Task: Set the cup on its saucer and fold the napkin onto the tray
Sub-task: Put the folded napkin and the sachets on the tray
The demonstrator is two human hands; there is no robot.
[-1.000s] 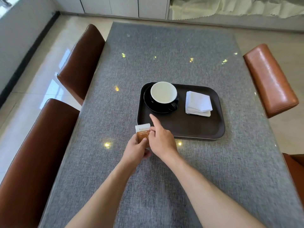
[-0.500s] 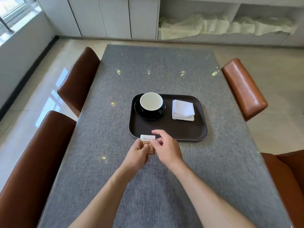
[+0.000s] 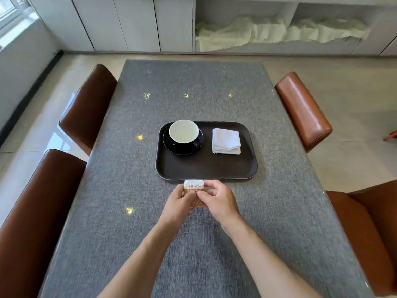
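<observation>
A dark brown tray (image 3: 206,168) lies in the middle of the grey table. On its left part a black cup with a white inside (image 3: 184,132) stands on a black saucer (image 3: 171,146). A folded white napkin (image 3: 226,141) rests on the tray's right part. Just in front of the tray's near edge, my left hand (image 3: 178,201) and my right hand (image 3: 217,201) both pinch a small orange sachet with a white printed top (image 3: 194,187), holding it between them.
The table (image 3: 193,93) has a grey woven cover. Brown leather chairs stand at the left (image 3: 88,104) (image 3: 36,211) and at the right (image 3: 303,108) (image 3: 369,229). White cabinets and a shelf with pale cloth (image 3: 279,33) line the far wall.
My right hand, which pointed with its index finger over the tray edge, has come back onto the sachet. Both hands now hold it. The view has tilted up and back.
</observation>
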